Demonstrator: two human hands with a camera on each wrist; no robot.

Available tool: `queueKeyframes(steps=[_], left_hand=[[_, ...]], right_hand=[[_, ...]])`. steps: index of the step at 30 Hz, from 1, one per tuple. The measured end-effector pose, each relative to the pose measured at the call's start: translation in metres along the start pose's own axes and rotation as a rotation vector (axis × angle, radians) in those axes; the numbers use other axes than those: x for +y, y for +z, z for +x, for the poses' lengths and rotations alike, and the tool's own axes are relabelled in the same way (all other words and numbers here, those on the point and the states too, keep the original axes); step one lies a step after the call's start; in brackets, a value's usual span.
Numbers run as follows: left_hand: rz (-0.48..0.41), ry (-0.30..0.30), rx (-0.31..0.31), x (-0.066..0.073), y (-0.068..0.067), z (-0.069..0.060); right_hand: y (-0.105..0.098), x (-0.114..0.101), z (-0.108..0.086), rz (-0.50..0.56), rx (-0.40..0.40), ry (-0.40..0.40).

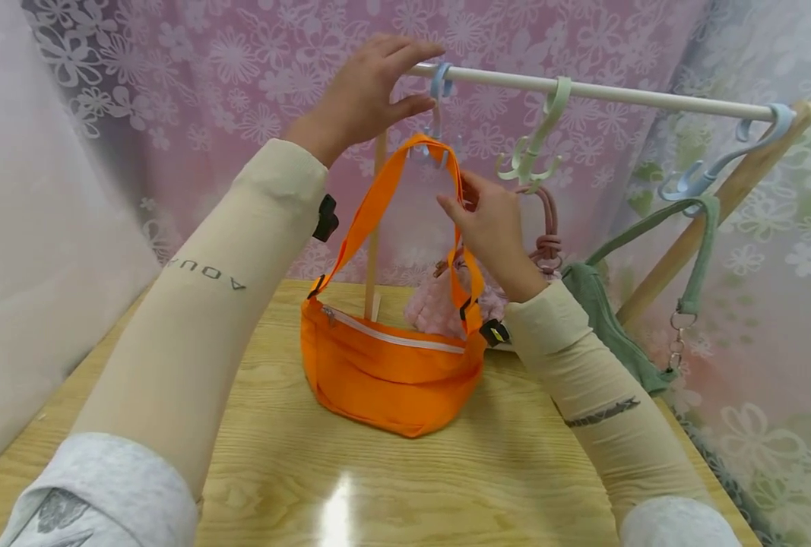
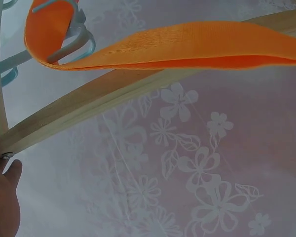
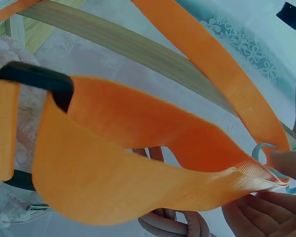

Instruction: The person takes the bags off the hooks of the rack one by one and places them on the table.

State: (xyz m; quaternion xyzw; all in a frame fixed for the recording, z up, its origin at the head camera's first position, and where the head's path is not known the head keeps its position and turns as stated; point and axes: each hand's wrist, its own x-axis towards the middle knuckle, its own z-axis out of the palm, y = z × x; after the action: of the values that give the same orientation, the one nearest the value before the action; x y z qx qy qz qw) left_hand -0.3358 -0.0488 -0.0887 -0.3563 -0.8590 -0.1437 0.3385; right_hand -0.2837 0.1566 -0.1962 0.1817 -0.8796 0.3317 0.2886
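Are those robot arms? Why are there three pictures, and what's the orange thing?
No robot here: those are a person's two arms and bare hands. The big picture comes from a camera on the head, looking forward and down. The other two come from cameras on the left and right wrists.

The orange thing is an orange bag. Its strap loops over a blue hook on a white rail. The right hand pinches the strap; the left hand is up beside the hook. Below is a wooden table; I can't tell whether the bag touches it.
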Motion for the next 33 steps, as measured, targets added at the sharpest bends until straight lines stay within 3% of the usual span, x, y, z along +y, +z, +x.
queueKeyframes(steps=[5, 10, 16, 23, 33], left_hand=[[0.025, 0.043, 0.015, 0.002, 0.002, 0.004], [-0.006, -0.002, -0.031, 0.005, 0.004, 0.007], [0.003, -0.044, -0.013, 0.011, 0.008, 0.01], [0.028, -0.135, -0.021, 0.017, 0.01, 0.014], [0.053, -0.166, -0.008, 0.021, 0.01, 0.014]], right_hand=[[0.002, 0.003, -0.001, -0.014, 0.012, 0.002], [0.003, 0.006, -0.004, -0.019, 0.014, 0.015], [0.004, 0.013, -0.002, -0.047, 0.038, 0.012], [0.005, 0.017, 0.003, -0.061, 0.069, 0.035], [0.0, 0.018, 0.008, -0.023, 0.106, 0.089]])
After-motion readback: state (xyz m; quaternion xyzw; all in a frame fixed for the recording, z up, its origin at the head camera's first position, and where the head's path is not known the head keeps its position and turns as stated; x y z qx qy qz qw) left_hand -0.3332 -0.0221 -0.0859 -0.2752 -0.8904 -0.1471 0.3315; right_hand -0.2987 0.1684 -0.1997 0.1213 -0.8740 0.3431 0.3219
